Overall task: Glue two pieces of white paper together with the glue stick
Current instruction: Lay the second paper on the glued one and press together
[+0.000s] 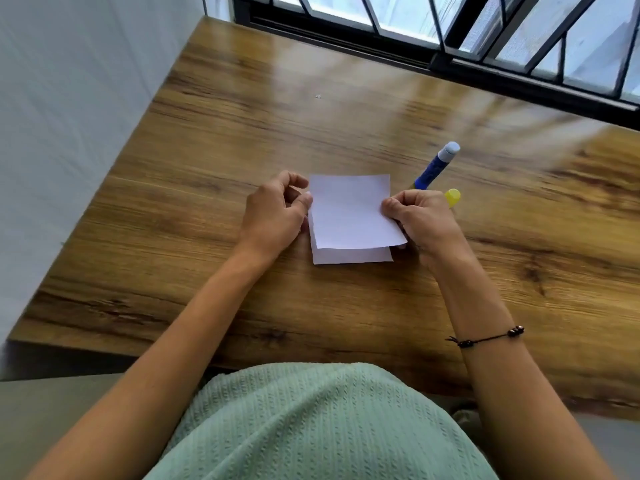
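Two white paper pieces lie stacked at the middle of the wooden table (207, 237). The upper paper (351, 211) is slightly lifted and skewed over the lower paper (349, 256), whose near edge shows beneath. My left hand (273, 213) pinches the papers' left edge. At the right edge, my right hand (420, 216) pinches the upper paper. A blue glue stick (437, 165) with its pale tip exposed lies just behind my right hand. Its yellow cap (452, 197) sits beside my right knuckles.
A white wall (69, 116) runs along the table's left side. A dark-framed window (485, 36) stands behind the table's far edge. My right wrist wears a thin dark bracelet (485, 337).
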